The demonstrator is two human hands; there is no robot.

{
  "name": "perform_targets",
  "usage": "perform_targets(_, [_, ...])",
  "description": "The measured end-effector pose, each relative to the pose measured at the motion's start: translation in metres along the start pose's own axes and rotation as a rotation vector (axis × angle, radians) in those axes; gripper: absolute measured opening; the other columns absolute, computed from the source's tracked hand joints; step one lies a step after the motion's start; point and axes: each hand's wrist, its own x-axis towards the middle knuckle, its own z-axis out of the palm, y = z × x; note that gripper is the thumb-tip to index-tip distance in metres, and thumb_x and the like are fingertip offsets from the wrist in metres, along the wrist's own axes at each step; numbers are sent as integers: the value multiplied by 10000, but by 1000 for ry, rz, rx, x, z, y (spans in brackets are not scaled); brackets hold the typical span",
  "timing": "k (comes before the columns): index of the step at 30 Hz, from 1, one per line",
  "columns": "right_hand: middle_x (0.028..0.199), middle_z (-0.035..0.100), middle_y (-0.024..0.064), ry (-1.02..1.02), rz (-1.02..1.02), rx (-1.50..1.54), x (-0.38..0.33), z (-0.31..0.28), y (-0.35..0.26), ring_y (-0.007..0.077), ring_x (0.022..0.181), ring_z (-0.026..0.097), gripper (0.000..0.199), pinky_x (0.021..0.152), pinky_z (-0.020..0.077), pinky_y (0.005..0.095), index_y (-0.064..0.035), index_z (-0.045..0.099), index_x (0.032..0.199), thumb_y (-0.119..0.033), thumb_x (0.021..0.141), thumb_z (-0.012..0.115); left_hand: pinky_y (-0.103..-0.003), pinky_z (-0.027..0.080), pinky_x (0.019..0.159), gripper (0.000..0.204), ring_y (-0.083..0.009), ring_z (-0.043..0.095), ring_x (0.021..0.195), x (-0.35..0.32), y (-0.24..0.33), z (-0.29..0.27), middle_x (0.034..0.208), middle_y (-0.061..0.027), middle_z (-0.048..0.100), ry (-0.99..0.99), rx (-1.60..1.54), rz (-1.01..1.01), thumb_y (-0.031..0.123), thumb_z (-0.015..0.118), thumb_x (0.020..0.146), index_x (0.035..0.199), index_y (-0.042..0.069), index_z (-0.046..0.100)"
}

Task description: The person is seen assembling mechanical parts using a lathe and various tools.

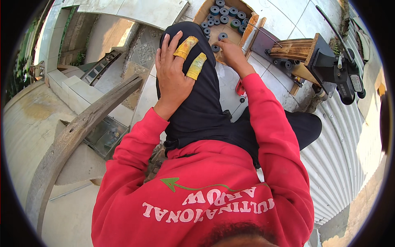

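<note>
The left hand [173, 72] lies flat and open on the knee [201, 82], holding nothing (two fingers are wrapped in yellow tape). The right hand [231, 53] pinches a dark roller [215, 48] at the box [252, 25] edge; many rollers remain just beyond its fingertips, a few lie loose to its right.

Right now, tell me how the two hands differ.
The left hand lies flat, fingers spread, on the dark-trousered knee; the right hand reaches forward to the cardboard box of dark rings. The left hand has yellow tape on two fingers; no tape shows on the right hand. The left hand holds nothing; whether the right hand grips a ring is unclear. Both are bare and come out of red sleeves.
</note>
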Motion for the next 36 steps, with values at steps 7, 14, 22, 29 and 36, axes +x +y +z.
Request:
perform_targets(7, [1215, 706, 193, -293, 133, -28, 38, 39, 28, 389, 1159, 674, 356, 960, 538, 480, -118, 701, 1275, -74, 932, 616, -562, 242, 1235, 462, -378, 339, 1540, 7, 15, 0, 1613, -80, 469, -41, 30, 11, 284, 760, 927, 1337, 82, 687])
perform_targets(14, [1194, 731, 158, 56, 190, 491, -4, 3, 8, 294, 1070, 718, 455, 916, 552, 386, -78, 608, 1348, -105, 913, 739, -536, 254, 1240, 437, -382, 344, 1539, 1, -5, -6, 1607, -87, 482, -18, 6, -36, 236, 734, 940, 1343, 75, 688])
perform_targets(22, [1222, 710, 149, -7, 624, 1076, -127, -85, -44, 231, 1043, 737, 498, 935, 552, 324, -1, 539, 1420, -211, 1007, 721, -566, 247, 1250, 473, -419, 348, 1531, -8, -7, -12, 1580, -122, 499, 3, 25, 138, 213, 725, 959, 1388, 37, 636])
perform_targets(29, [1266, 712, 167, 9, 501, 1741, -153, -108, -62, 233, 1103, 746, 540, 878, 572, 256, -11, 466, 1492, -334, 1081, 600, -361, 531, 1072, 621, -241, 586, 1342, -31, 53, 30, 1471, -165, 575, -295, -1039, -228, 29, 771, 933, 1490, -35, 505])
perform_targets(36, [1382, 649, 159, 94, 334, 1680, -165, -116, -74, 231, 1156, 708, 547, 951, 566, 324, -56, 417, 1562, -325, 1106, 555, -325, 524, 1095, 553, -182, 636, 1253, -8, 79, 45, 1398, -116, 626, -239, -1325, -425, -26, 712, 971, 1485, -16, 507])
